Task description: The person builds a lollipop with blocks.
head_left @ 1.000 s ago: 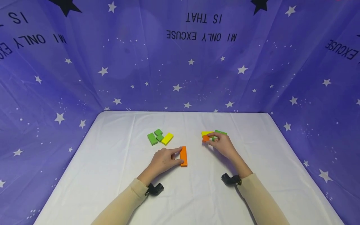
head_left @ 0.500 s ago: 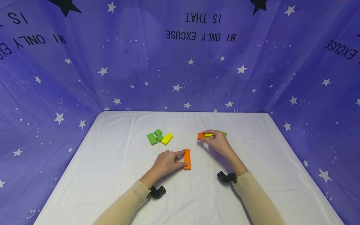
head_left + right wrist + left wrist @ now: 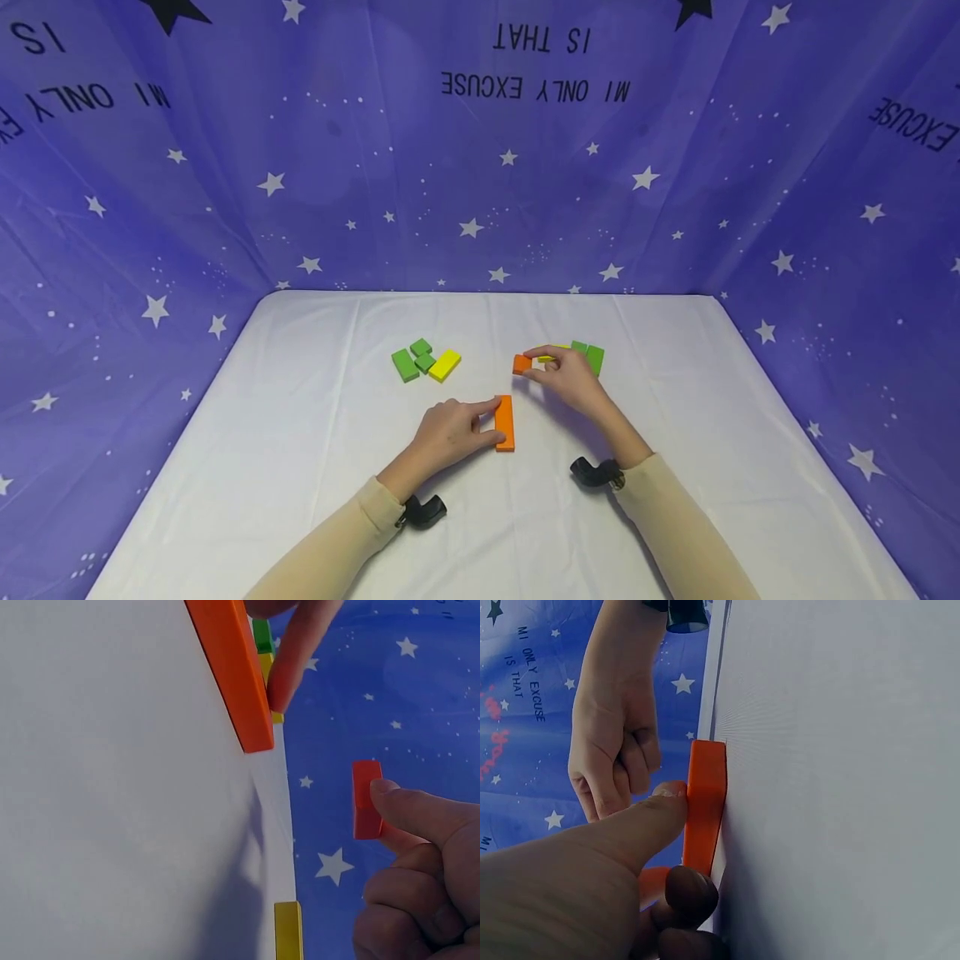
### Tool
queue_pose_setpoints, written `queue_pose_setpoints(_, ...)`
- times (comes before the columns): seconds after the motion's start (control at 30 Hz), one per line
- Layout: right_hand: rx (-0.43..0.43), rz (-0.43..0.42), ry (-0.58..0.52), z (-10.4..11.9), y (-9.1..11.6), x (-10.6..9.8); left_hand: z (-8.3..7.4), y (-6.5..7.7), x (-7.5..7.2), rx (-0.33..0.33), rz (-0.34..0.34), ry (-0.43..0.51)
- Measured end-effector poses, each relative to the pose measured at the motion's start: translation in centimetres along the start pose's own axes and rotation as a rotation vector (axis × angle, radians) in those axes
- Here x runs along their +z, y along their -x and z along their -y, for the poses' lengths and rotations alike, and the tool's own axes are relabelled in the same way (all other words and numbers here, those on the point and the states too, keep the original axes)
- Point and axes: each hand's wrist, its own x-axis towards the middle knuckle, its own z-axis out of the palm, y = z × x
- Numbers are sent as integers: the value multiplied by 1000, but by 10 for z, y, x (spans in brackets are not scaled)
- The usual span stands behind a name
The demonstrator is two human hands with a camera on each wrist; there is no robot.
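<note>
My left hand (image 3: 450,435) holds a long orange block (image 3: 506,423) with thumb and index fingertips, low at the middle of the white table. In the left wrist view, the thumb presses on that block's (image 3: 706,802) face while darker fingertips curl at its lower end. Just beyond it, my right hand (image 3: 573,379) pinches a small orange block (image 3: 522,364) between thumb and index finger. The right wrist view has this small block (image 3: 366,799) raised off the table, the other fingers folded. Part of a yellow block (image 3: 553,353) is hidden behind the right hand.
Beyond the left hand lie a yellow block (image 3: 445,365) and green blocks (image 3: 405,365) grouped together. More green blocks (image 3: 595,360) sit behind the right hand. A purple star-printed curtain (image 3: 480,183) rises at the table's (image 3: 300,500) back and sides.
My right hand has carried the small orange block leftward, away from the right-hand group. My left hand has shifted the long orange block a little to the right.
</note>
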Motion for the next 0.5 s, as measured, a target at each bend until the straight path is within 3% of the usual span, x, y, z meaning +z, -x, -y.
queue_pose_setpoints(0.5,-9,87,10,-1,4,21,-6,2,1,0,-13,-24)
